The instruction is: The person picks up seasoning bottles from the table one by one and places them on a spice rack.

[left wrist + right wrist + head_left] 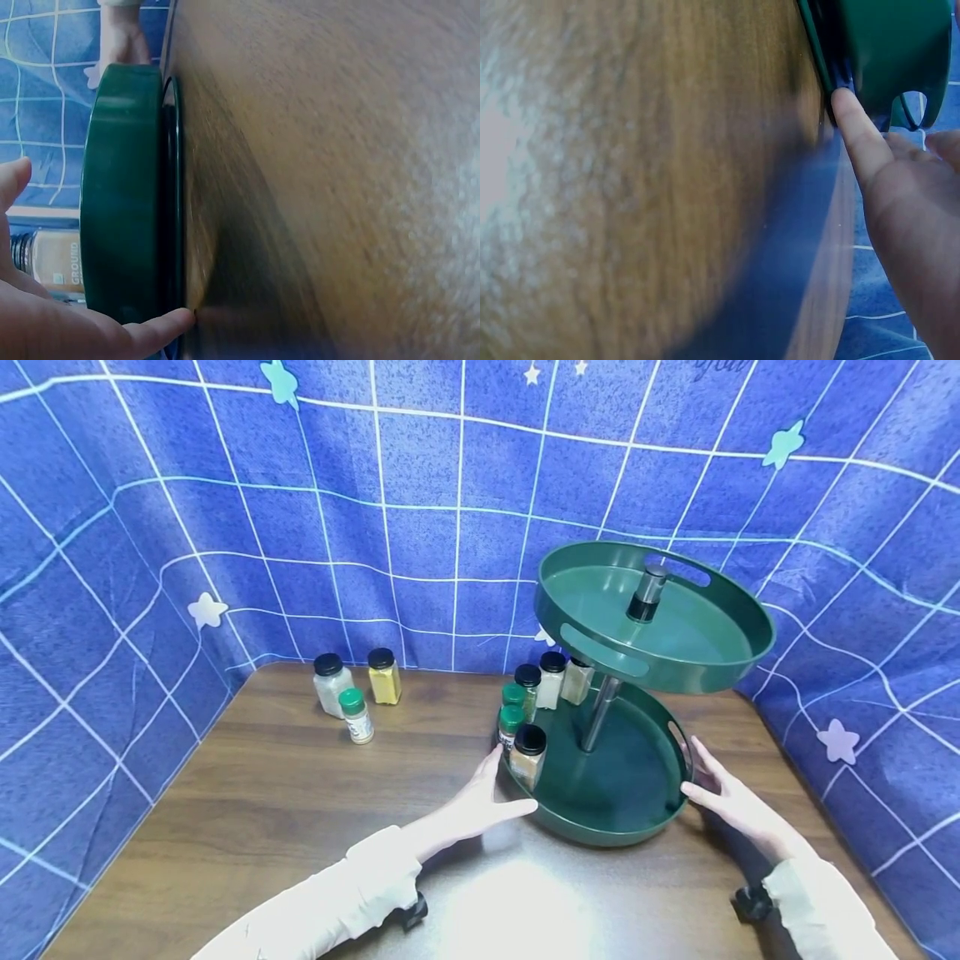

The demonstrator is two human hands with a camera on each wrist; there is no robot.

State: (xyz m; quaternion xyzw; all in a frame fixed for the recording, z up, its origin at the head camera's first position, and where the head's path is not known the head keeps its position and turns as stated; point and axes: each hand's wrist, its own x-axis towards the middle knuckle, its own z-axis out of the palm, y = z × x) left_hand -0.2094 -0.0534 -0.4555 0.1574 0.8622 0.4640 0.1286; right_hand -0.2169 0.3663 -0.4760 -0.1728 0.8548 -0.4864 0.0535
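Observation:
A two-tier green turntable tray stands on the table. Its lower tray carries several spice jars along the left side, among them a black-capped jar and a green-capped jar. My left hand is at the lower tray's left edge, thumb and fingers spread; in the left wrist view a fingertip reaches the base below the green wall. At the opposite side my right hand touches the rim near the handle slot, fingers extended. In the right wrist view one finger rests against the base.
The upper tray holds no jars and overhangs the back of the lower one. On the table's left stand a white-filled jar, a yellow-filled jar and a green-capped shaker. A blue curtain surrounds the wooden table.

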